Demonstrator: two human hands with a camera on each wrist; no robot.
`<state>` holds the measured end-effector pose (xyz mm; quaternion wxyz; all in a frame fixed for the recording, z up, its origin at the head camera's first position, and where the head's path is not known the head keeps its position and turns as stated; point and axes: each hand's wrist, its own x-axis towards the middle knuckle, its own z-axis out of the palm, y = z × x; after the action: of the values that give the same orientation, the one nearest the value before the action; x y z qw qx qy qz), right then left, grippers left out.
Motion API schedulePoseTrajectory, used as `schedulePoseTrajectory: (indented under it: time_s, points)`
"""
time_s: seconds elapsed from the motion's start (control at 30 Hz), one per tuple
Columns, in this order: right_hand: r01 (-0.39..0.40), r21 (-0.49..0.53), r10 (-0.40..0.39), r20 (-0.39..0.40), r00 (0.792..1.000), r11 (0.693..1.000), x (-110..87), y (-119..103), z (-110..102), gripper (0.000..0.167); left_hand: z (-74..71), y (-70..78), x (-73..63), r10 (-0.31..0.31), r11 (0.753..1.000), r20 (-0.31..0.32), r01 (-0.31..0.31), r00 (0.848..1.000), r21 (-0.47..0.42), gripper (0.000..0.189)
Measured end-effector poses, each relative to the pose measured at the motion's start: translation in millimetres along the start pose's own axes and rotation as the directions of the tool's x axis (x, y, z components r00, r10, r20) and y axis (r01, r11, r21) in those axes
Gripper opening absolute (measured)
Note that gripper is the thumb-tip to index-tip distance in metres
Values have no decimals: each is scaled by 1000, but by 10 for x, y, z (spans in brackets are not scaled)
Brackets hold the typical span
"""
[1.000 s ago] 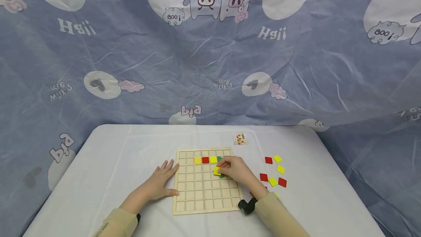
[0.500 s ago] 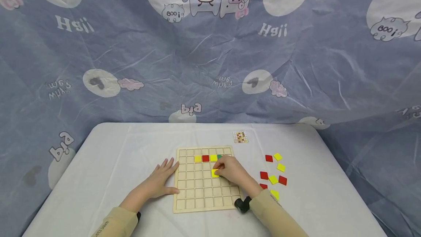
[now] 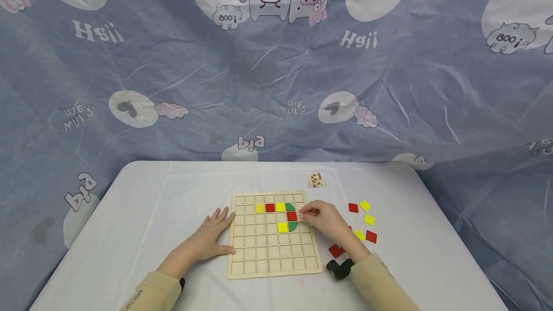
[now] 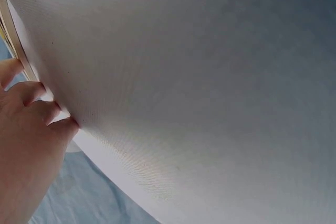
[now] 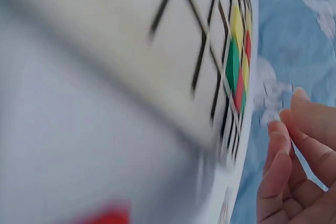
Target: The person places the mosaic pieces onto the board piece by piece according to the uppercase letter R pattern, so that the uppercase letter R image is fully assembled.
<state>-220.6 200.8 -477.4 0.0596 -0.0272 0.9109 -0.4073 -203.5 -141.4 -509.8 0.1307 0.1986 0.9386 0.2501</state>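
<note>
A wooden grid board (image 3: pixel 261 256) lies on the white table. My left hand (image 3: pixel 209 238) rests at its left edge, fingers spread, thumb and fingertips touching the rim. Over the board's right side hovers my right hand (image 3: pixel 324 217), fingers loosely bent and nothing between them; the right wrist view shows the same bent fingers (image 5: pixel 276 169). In the grid sit a yellow square tile (image 3: pixel 282 227), a lower green rounded tile (image 3: pixel 293 226) beside it, a red square tile (image 3: pixel 292 216) and an upper green rounded tile (image 3: pixel 290 207). A top row of yellow and red tiles (image 3: pixel 270 208) runs left from there.
Loose red and yellow tiles (image 3: pixel 370 236) lie on the table right of the board, some hidden by the right forearm. A small printed pattern card (image 3: pixel 316 179) lies behind the board. A patterned blue cloth (image 3: pixel 276 85) hangs behind the table.
My right hand has let go of the yellow tile, now flat in a cell left of the lower green tile, and has moved right and slightly up. The left hand stays put.
</note>
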Motion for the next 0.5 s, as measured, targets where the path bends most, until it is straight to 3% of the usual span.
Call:
schedulePoseTrajectory:
  time_s: [0.27, 0.5]
  points:
    - [-115, -45, 113, -57, 992, 992, -111, 438, -453, 20, 16, -7, 12, -14, 1000, -3, 14, 1000, 6, 102]
    - [-169, -94, 164, -63, 984, 981, -220, 710, -644, 25, 20, -4, 14, -20, 1000, -5, 20, 1000, -1, 103]
